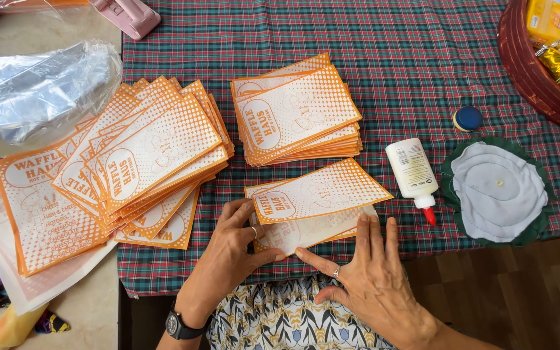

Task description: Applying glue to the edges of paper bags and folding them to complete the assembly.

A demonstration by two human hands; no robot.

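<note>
Both hands at bottom centre, flat on an orange-and-white paper bag [315, 204] lying on the bench's plaid cloth [422, 65]. Left hand [231, 249]: fingers together, fingertips pressing the bag's left end, thumb tucked under its lower edge. Right hand [374, 275]: fingers spread, pressing down the lower right flap, nothing pinched. Neat stack of same bags [296, 110] just above; fanned pile [144, 152] at left. White glue bottle [413, 170], red tip, just right of the bag, its blue cap [468, 118] apart above it. Round white-and-green fabric piece [497, 191] at far right.
</note>
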